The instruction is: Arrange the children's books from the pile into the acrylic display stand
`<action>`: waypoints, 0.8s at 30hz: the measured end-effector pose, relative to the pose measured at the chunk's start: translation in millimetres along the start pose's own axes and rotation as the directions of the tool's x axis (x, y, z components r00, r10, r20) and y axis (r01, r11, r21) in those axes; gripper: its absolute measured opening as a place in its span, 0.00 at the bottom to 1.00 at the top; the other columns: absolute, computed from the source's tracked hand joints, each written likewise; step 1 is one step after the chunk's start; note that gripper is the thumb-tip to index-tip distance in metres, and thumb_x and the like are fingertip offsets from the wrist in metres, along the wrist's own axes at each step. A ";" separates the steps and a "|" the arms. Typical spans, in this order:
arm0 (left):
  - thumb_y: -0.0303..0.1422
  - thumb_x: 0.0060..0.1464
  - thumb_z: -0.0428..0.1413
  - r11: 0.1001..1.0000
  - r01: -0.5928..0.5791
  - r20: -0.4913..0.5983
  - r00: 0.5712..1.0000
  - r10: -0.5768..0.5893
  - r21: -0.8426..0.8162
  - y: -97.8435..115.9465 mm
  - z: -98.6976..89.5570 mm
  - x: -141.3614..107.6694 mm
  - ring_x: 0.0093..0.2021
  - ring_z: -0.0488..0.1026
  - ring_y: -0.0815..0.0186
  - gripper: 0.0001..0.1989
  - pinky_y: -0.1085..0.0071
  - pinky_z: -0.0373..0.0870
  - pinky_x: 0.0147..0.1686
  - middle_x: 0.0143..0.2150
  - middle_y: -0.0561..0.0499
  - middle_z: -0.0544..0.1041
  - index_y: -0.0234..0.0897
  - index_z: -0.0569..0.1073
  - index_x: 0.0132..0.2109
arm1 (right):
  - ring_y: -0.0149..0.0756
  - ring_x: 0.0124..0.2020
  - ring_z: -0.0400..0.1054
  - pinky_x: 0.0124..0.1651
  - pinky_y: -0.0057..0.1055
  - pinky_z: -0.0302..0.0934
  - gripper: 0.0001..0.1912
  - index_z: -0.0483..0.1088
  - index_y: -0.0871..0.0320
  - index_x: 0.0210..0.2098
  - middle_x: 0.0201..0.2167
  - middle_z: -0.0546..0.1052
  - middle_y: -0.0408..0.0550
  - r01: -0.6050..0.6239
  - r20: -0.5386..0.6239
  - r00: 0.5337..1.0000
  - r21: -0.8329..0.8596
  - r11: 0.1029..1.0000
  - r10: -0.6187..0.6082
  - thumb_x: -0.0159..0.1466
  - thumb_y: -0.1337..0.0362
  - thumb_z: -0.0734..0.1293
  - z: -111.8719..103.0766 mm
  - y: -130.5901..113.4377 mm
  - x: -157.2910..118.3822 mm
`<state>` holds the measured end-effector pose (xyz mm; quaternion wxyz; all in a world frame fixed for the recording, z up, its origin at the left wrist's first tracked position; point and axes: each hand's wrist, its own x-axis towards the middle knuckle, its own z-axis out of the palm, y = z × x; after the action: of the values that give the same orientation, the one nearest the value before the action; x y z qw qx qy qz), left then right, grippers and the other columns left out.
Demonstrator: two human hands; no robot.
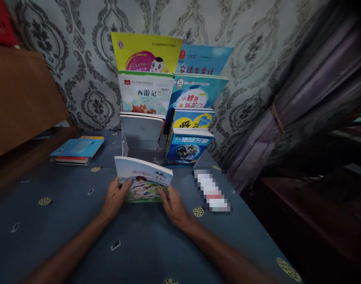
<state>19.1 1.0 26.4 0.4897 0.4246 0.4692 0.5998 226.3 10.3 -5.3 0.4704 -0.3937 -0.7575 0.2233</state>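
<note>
Between my two hands is a thin book (147, 189) with a pale blue and green cover, showing a figure with a guitar. My left hand (117, 195) grips its left edge, thumb on the cover. On the opposite edge my right hand (173, 203) is closed the same way; the fingers behind the book are hidden. Just beyond it stands a tiered book rack (139, 156), partly covered by the held book. Its left column holds a yellow-green book (146, 49), a white-covered book (146, 92) and a plain grey-looking book (142, 132). Several blue books (188, 150) fill the right column.
A small stack of books (77, 150) lies on the patterned dark cloth (80, 228) at the left. Right of the rack is a blurred-out pale object (211, 191). A wooden cabinet (23, 98) borders the left, a tied curtain (263, 106) the right, patterned wallpaper (88, 55) the back.
</note>
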 end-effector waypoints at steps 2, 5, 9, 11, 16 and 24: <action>0.54 0.43 0.66 1.000 -0.005 0.001 1.000 0.005 0.025 -1.8 -2.0 -0.6 0.40 0.80 0.56 0.28 0.62 0.78 0.43 0.39 0.48 0.83 0.37 0.74 0.42 | 0.43 0.37 0.73 0.41 0.38 0.70 0.14 0.66 0.54 0.41 0.33 0.77 0.51 0.011 -0.011 1.000 -0.053 0.999 -0.012 0.73 0.53 0.55 0.5 0.7 -2.1; 0.53 0.44 0.66 0.997 -0.015 -0.004 1.000 0.015 0.073 -0.4 -2.7 -0.7 0.41 0.79 0.54 0.26 0.62 0.78 0.42 0.37 0.48 0.82 0.37 0.75 0.40 | 0.44 0.37 0.73 0.41 0.39 0.70 0.15 0.67 0.54 0.40 0.33 0.77 0.52 0.029 -0.012 0.999 -0.107 0.994 -0.030 0.73 0.53 0.55 -0.5 -0.4 -3.0; 0.51 0.44 0.66 0.993 -0.032 0.007 0.999 0.032 0.116 4.4 -3.2 -0.1 0.43 0.79 0.53 0.23 0.62 0.77 0.42 0.38 0.47 0.82 0.38 0.76 0.41 | 0.42 0.35 0.72 0.39 0.37 0.69 0.15 0.66 0.53 0.36 0.32 0.75 0.51 0.030 0.007 1.000 -0.111 0.993 -0.029 0.74 0.55 0.55 -5.0 -5.0 -0.1; 0.49 0.46 0.66 0.989 -0.045 0.036 0.999 0.040 0.141 7.1 -5.1 1.1 0.43 0.79 0.53 0.22 0.61 0.77 0.43 0.39 0.47 0.82 0.39 0.76 0.41 | 0.41 0.36 0.72 0.40 0.36 0.68 0.13 0.66 0.53 0.37 0.32 0.75 0.50 0.029 0.027 0.999 -0.084 0.996 -0.027 0.74 0.57 0.55 -9.0 -8.8 3.2; 0.44 0.48 0.66 0.974 -0.081 0.195 0.980 0.039 0.210 20.5 -14.1 6.6 0.48 0.78 0.52 0.20 0.62 0.75 0.48 0.44 0.45 0.82 0.38 0.78 0.45 | 0.40 0.39 0.70 0.43 0.34 0.66 0.09 0.66 0.53 0.39 0.35 0.74 0.48 0.031 0.045 0.999 -0.039 0.999 -0.030 0.73 0.60 0.57 -18.8 -15.6 11.6; 0.40 0.50 0.66 0.982 -0.041 0.315 0.949 -0.019 0.183 40.7 -32.5 20.0 0.48 0.76 0.54 0.18 0.69 0.74 0.44 0.49 0.43 0.80 0.38 0.77 0.47 | 0.34 0.29 0.66 0.32 0.29 0.59 0.12 0.62 0.53 0.33 0.28 0.69 0.41 -0.082 0.035 0.996 0.078 0.994 0.079 0.73 0.58 0.57 -17.9 -13.2 17.4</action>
<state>-23.3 12.7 60.8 0.5128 0.5618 0.4368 0.4801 232.8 16.0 21.5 0.4639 -0.4014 -0.7391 0.2782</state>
